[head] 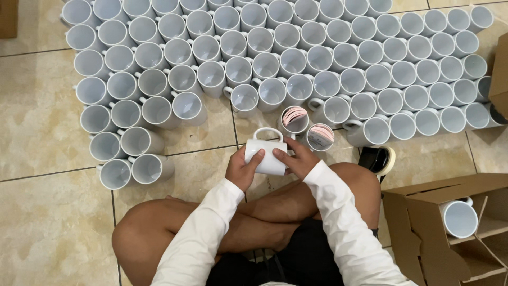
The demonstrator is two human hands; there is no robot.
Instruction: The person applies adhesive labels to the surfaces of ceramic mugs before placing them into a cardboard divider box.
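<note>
There are two hands, the left hand (pixel 242 170) and the right hand (pixel 299 159), and one held mug (pixel 267 153). Two stack-filled mugs (pixel 294 119) hold pink-edged stacks. One boxed mug (pixel 459 218) sits in one open cardboard box (pixel 418 212). There is one tape roll (pixel 378 159). The empty floor mugs (pixel 238 71) number several dozen; the top row is cropped, so an exact count cannot be told.
</note>
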